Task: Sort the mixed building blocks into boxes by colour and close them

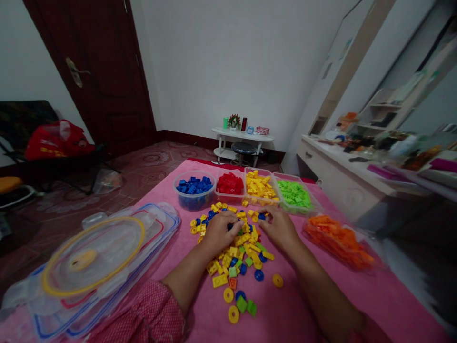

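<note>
Over the pile (233, 251), our right hand (280, 228) at one o'clock pinches a blue brick (262, 216); our left hand's grip (219, 232), at eleven, we cannot tell.

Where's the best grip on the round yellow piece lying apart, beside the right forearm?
Pinch the round yellow piece by opposite sides of its rim, probably from above: it looks flat on the pink cloth, with bare cloth around it for fingertips.

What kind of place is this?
Likely a room in a home: a dark wooden door with a lever handle, a small white side table bearing a potted plant, and a cluttered white dresser.
</note>
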`<action>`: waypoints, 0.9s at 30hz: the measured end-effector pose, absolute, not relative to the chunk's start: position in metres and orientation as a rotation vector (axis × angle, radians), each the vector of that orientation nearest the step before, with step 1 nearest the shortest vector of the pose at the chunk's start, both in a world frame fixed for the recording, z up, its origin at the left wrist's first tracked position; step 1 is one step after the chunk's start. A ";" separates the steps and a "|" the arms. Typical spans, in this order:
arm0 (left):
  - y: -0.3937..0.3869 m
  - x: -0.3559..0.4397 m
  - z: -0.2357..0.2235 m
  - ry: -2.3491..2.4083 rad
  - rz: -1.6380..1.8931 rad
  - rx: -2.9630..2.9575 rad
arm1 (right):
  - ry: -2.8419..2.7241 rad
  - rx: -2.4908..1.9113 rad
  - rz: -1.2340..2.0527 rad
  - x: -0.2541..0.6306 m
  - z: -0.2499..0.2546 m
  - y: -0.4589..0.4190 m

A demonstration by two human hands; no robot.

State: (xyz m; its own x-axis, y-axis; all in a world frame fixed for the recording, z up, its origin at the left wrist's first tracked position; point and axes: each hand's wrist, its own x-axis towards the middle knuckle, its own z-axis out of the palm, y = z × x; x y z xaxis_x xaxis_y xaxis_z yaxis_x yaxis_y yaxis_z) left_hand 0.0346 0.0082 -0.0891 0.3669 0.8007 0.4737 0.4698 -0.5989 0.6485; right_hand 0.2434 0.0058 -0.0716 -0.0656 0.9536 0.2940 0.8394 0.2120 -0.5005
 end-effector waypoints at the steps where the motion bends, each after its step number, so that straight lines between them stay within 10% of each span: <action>1: 0.008 0.035 -0.088 1.105 1.112 2.228 | -1.951 -1.661 0.224 0.246 -0.073 0.007; 13: 0.004 0.041 -0.061 1.131 1.212 1.638 | -1.843 -1.559 0.218 0.240 -0.071 0.006; 20: -0.003 0.043 -0.035 0.581 0.678 0.581 | -1.669 -1.205 0.476 0.194 -0.029 -0.022; 27: 0.015 0.021 -0.021 0.706 1.071 0.432 | -1.988 -1.302 0.464 0.189 -0.066 -0.018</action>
State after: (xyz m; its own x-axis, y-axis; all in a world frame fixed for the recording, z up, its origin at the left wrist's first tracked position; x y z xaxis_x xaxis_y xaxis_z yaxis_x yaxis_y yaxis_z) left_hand 0.0209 0.0147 -0.0212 0.2952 0.9035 -0.3108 -0.6421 0.4284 0.6357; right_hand 0.1892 -0.0180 -0.0660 -0.2453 0.8997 0.3611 0.6466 0.4294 -0.6305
